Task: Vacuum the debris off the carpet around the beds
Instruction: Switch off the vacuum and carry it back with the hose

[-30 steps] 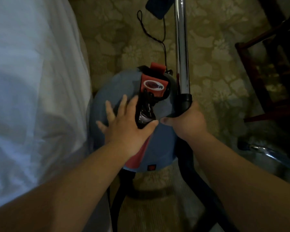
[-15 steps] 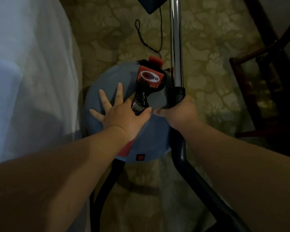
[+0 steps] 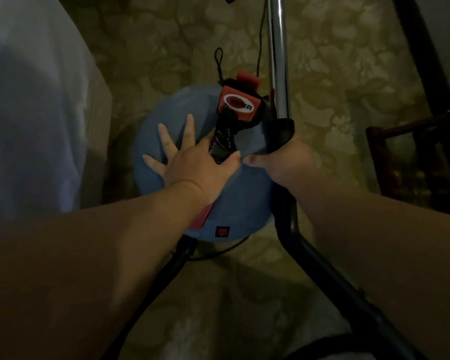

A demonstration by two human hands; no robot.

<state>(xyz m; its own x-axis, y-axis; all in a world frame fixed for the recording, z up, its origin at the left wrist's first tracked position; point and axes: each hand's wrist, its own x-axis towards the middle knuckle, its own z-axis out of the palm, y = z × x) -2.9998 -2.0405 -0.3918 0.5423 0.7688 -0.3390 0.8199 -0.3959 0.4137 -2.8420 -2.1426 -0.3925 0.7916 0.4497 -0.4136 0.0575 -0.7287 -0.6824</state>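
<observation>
The left hand [image 3: 192, 167] lies flat on the blue vacuum [image 3: 234, 201]. Its fingers are straight and spread wide, and the thumb touches the black handle [image 3: 224, 141] just to its right. It grips nothing. I judge that it presses on the body to steady it or to push it, because the vacuum stands close by the bed [image 3: 24, 100], which is left of this hand.

The right hand [image 3: 286, 162] is curled round the black grip of the wand [image 3: 279, 61], just beside the left thumb. The chrome tube goes forward from it, and the hose [image 3: 335, 284] runs back from under it toward the person. Probably the wand is held this way to be ready for work.

The carpet [image 3: 166, 48] is beneath and all around both hands. Debris I cannot see in this dim light. A dark chair [image 3: 413, 141] stands well to the right of the right hand.
</observation>
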